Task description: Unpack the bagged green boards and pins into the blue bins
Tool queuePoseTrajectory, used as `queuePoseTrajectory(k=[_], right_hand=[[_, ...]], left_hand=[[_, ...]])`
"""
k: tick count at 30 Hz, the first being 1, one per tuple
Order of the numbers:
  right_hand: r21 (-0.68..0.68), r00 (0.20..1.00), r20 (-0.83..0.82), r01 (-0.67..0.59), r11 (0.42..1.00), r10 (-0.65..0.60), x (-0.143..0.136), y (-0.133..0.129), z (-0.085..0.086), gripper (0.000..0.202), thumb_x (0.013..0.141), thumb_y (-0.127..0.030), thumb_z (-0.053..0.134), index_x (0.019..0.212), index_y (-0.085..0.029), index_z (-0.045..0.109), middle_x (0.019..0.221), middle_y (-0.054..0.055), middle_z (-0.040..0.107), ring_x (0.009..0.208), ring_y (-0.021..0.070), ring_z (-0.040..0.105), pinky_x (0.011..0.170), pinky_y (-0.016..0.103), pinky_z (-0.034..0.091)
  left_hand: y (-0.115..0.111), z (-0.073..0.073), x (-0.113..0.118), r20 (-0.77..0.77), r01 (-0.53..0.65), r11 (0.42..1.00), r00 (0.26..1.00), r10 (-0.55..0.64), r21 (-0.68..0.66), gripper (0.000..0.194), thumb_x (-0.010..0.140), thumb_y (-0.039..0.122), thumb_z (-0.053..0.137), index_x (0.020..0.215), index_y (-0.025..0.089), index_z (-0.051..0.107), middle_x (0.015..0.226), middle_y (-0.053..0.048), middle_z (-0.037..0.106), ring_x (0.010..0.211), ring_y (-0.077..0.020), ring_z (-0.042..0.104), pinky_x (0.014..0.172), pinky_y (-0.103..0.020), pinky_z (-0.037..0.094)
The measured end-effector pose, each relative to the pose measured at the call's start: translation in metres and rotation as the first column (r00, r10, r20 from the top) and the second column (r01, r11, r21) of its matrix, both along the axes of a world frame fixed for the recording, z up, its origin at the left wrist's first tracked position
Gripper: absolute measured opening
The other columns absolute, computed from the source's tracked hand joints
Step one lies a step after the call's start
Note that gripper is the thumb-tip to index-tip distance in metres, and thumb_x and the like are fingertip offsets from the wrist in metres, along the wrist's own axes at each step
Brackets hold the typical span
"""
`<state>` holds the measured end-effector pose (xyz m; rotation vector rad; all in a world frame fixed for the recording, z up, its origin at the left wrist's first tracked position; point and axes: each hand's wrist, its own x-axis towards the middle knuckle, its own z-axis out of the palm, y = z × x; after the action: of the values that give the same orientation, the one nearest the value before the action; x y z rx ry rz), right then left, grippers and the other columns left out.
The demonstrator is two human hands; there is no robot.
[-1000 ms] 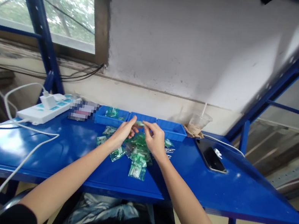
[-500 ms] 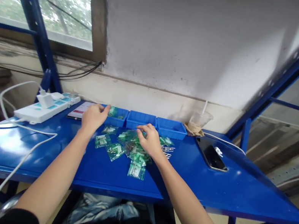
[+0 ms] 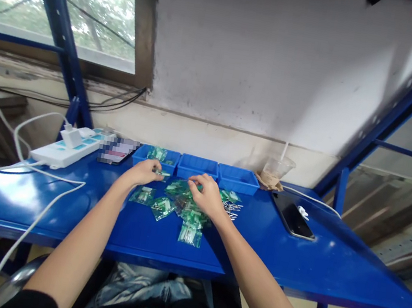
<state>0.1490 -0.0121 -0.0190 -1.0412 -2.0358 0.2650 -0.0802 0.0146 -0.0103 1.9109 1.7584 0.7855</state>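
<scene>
Blue metal forms the table [image 3: 290, 264] under both hands. Far to the left of the left hand lies a white power strip [image 3: 69, 147] with a white cable [image 3: 42, 175] trailing toward the table's near edge; between it and the hand sits a flat object [image 3: 116, 150], blurred beyond reading. The left hand [image 3: 145, 172] rests knuckles-up with fingers curled, its fingertips pinching a small green packet [image 3: 163, 173] just in front of the left blue tray [image 3: 142, 156]. That tray, directly beyond the left hand, holds a few green packets [image 3: 157, 153]. The middle blue tray [image 3: 198, 165], beyond the gap between the hands, shows only its own floor. Between and beneath the hands spreads a loose pile of green packets [image 3: 183, 211], some spilling nearer than the wrists. The right hand [image 3: 205, 193] lies palm-down on this pile, fingers loosely bent; whether it grips a packet cannot be told. The right blue tray [image 3: 239, 178] stands beyond the right hand. Further right stand a clear plastic cup [image 3: 277, 169] with a straw, then a dark phone [image 3: 292, 217] lying flat.
</scene>
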Motion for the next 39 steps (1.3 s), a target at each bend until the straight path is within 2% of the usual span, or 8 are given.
queuePoseTrajectory(k=[5,11,15,19,25,30,34,39], right_hand=[[-0.321,0.942,-0.334,-0.158,0.934,0.044,-0.003,0.0,0.003,0.046,0.086,-0.05,0.038,0.07,-0.016,0.063,0.06,0.0,0.056,0.056,0.0117,0.049,0.056,0.024,0.035],[-0.458,0.809,-0.578,-0.212,0.863,-0.108,-0.002,0.01,-0.002,0.03,0.072,-0.046,0.057,0.066,-0.016,0.057,0.054,-0.004,0.05,0.048,0.0091,0.043,0.05,0.022,0.034],[-0.307,0.822,-0.556,-0.06,0.95,-0.127,0.001,0.011,-0.001,0.026,0.076,-0.04,0.053,0.077,-0.015,0.062,0.063,0.0,0.057,0.056,0.0122,0.048,0.055,0.024,0.039],[0.05,0.951,-0.308,0.056,0.997,-0.038,0.004,0.003,0.003,0.023,0.082,-0.031,0.051,0.091,-0.018,0.069,0.076,0.004,0.059,0.067,0.0146,0.051,0.068,0.028,0.042],[0.104,0.979,-0.199,-0.019,0.994,0.039,0.0,-0.002,0.0,0.024,0.081,-0.024,0.052,0.097,-0.021,0.07,0.086,0.006,0.053,0.079,0.0169,0.053,0.07,0.029,0.045],[-0.151,0.923,-0.384,-0.057,0.987,-0.005,-0.002,0.0,0.003,0.024,0.074,-0.031,0.058,0.091,-0.02,0.071,0.096,0.007,0.053,0.089,0.0189,0.054,0.068,0.028,0.045],[-0.44,0.821,-0.55,-0.133,0.888,-0.149,0.003,0.004,0.008,0.041,0.075,-0.054,0.052,0.075,-0.016,0.069,0.081,0.006,0.06,0.077,0.0168,0.055,0.061,0.026,0.039],[-0.569,0.661,-0.715,-0.363,0.738,-0.226,0.008,0.01,0.01,0.042,0.067,-0.057,0.059,0.062,-0.016,0.057,0.057,0.001,0.055,0.05,0.0103,0.048,0.047,0.022,0.028]], left_hand=[[-0.019,0.013,0.04,0.038,0.143,0.851,0.981,-0.188,0.506,0.013,0.071,0.023,0.059,0.069,0.019,0.047,0.071,0.001,0.05,0.069,-0.014,0.048,0.068,-0.026,0.039],[-0.029,0.0,0.075,-0.196,0.398,0.719,0.916,-0.351,0.57,0.006,0.075,0.014,0.056,0.075,0.019,0.053,0.084,-0.002,0.051,0.083,-0.0172,0.048,0.084,-0.034,0.038],[-0.028,-0.003,0.078,0.004,0.32,0.824,0.931,-0.364,0.467,0.018,0.074,0.035,0.063,0.081,0.019,0.06,0.087,-0.003,0.055,0.086,-0.0191,0.052,0.082,-0.033,0.04],[-0.026,-0.002,0.078,0.529,0.148,0.983,0.829,-0.182,0.106,0.044,0.082,0.055,0.044,0.08,0.016,0.063,0.07,-0.004,0.058,0.059,-0.0139,0.052,0.054,-0.025,0.037],[-0.023,0.001,0.074,0.758,0.08,0.994,0.652,0.004,-0.073,0.024,0.075,0.038,0.056,0.074,0.014,0.057,0.067,-0.001,0.056,0.05,-0.0077,0.047,0.044,-0.02,0.029],[-0.025,0.0,0.074,0.518,0.014,0.974,0.845,-0.133,0.228,0.017,0.078,0.03,0.051,0.071,0.016,0.057,0.06,0.001,0.054,0.056,-0.0111,0.05,0.051,-0.022,0.036],[-0.031,-0.001,0.078,0.117,0.104,0.787,0.969,-0.218,0.608,0.014,0.083,0.024,0.049,0.082,0.018,0.061,0.076,-0.001,0.059,0.069,-0.0128,0.054,0.066,-0.025,0.042],[-0.032,-0.004,0.078,-0.149,0.277,0.615,0.956,-0.251,0.738,0.016,0.087,0.023,0.049,0.091,0.02,0.064,0.085,-0.003,0.061,0.08,-0.0148,0.055,0.078,-0.03,0.043]])
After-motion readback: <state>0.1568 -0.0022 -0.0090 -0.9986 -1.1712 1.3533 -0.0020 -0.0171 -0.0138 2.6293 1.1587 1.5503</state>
